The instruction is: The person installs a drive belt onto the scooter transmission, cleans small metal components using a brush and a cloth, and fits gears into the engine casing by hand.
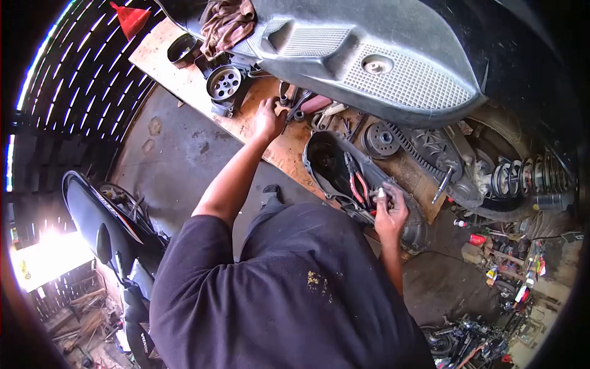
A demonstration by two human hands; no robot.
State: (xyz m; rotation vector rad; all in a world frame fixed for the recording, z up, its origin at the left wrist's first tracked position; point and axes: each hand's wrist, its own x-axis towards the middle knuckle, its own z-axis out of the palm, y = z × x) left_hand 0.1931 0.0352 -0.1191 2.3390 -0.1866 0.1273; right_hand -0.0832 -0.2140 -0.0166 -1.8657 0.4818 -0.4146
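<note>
My left hand reaches over the wooden board, fingers apart and slightly bent, beside several dark metal tools and a socket. Whether its fingertips touch a tool is unclear. My right hand is closed on a small whitish piece, too small to name. It is over a long metal engine cover, lying hollow side up along the board's near edge. Red-handled pliers lie inside this cover, just left of my right hand.
The wooden board bears a round metal pulley part and a crumpled cloth. A scooter's footboard overhangs it. At right are a drive belt and a shock spring. A motorcycle stands at left.
</note>
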